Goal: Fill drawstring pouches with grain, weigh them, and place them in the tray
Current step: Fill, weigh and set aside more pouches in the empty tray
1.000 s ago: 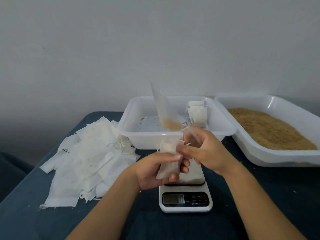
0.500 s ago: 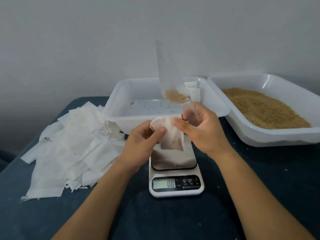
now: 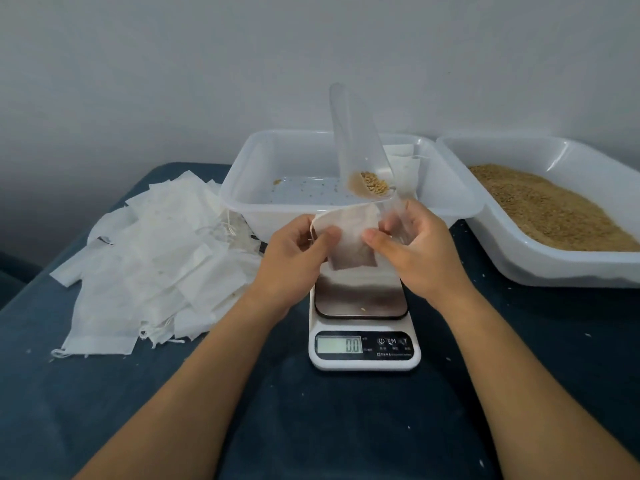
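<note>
A small white drawstring pouch hangs above the scale, mouth up. My left hand pinches its left edge. My right hand pinches the pouch's right edge and also grips the handle of a clear plastic scoop. The scoop stands nearly upright with a little brown grain at its low end, just above the pouch's mouth. The scale's display reads 0.0 and its steel plate carries only a stray grain. Behind them the white tray holds filled pouches at its back right.
A heap of flat unfilled pouches lies on the dark blue table to the left. A large white tub of brown grain stands at the right, touching the tray. Loose grains dot the tray's floor and the table. A pale wall rises behind.
The pouch has been spread wider between both hands and held lower over the scale. The scoop has tipped more upright, and the head view has come closer.
</note>
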A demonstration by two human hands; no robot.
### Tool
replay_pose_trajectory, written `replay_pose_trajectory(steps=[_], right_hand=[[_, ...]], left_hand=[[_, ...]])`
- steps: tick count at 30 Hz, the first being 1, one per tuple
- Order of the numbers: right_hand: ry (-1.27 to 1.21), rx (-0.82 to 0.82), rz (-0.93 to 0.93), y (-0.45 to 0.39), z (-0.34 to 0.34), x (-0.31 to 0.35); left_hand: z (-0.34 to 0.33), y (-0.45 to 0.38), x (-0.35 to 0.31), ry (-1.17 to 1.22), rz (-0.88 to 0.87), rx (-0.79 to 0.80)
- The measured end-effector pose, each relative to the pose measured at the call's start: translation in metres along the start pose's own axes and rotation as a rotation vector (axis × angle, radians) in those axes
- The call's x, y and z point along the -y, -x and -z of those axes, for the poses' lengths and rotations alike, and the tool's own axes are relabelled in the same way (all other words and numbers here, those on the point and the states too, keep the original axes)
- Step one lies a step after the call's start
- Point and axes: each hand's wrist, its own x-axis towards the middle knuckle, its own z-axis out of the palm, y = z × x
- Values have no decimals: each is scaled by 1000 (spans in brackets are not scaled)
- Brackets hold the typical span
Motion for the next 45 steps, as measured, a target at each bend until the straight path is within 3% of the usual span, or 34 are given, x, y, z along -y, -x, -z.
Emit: replay_pose_trajectory(steps=[5,9,15,22,28,37,45], right_hand=[[40,23,-2,4,0,-4],[12,-11,-19,4,-3,-5],[-5,-54,-28,7,-2,1],[210,97,-110,6,10,-5],[411,128,-146,6,9,-11],[331,-87,-70,5,16,-2],[187,-379,-40,-5,33,-9]], left_hand=[[-1,0,1,-143,-98,-9],[-2,1,1,-136,-82,-20],[-1,5,1,-53,-30,175],[1,7,4,-416,-80,95],[-1,4,8,-640,-112,14],[6,0,7,-531,-41,-162],[28,-12,7,-260,194,-362]])
